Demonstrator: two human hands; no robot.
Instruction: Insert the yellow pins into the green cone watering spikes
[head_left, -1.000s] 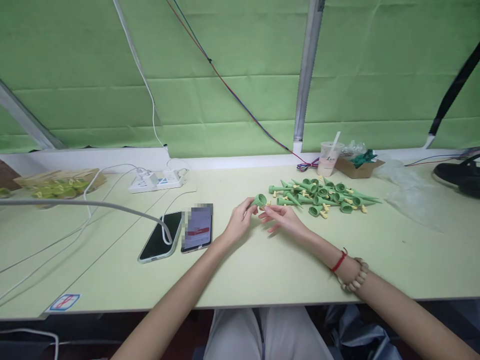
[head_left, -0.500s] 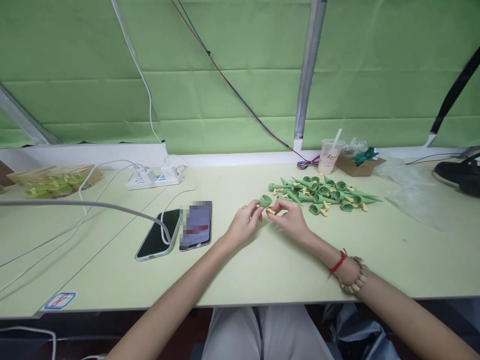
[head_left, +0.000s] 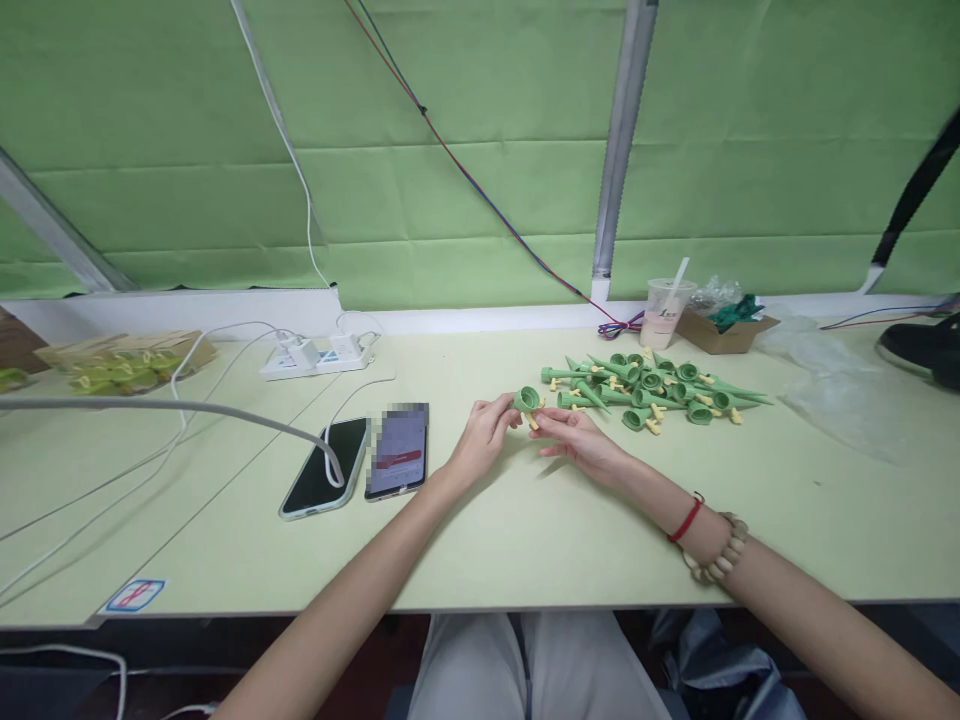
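The left hand [head_left: 484,437], just above the pale tabletop [head_left: 465,550], grips a green cup-shaped piece [head_left: 529,397] between thumb and fingers, its hollow mouth showing. Facing it, the right hand [head_left: 581,442] pinches a small yellow peg [head_left: 533,421] at its fingertips, the remaining fingers loosely spread. The peg sits right up by the lower side of the green piece; from here I can't tell whether it is seated in it. A red cord [head_left: 685,520] and a wooden bead bracelet [head_left: 718,558] circle the right wrist.

Just beyond the right hand lies a pile of green parts [head_left: 651,382], pointed stems and round cups jumbled together, with yellow bits among them. Behind the pile stand a drink cup [head_left: 661,328] with a straw and a small cardboard box [head_left: 726,340]; a crumpled clear plastic bag [head_left: 844,420] lies farther right. On the other side, near the left forearm, are two phones [head_left: 397,455] side by side, with a white power strip [head_left: 315,363] set back near the green curtain [head_left: 465,200].
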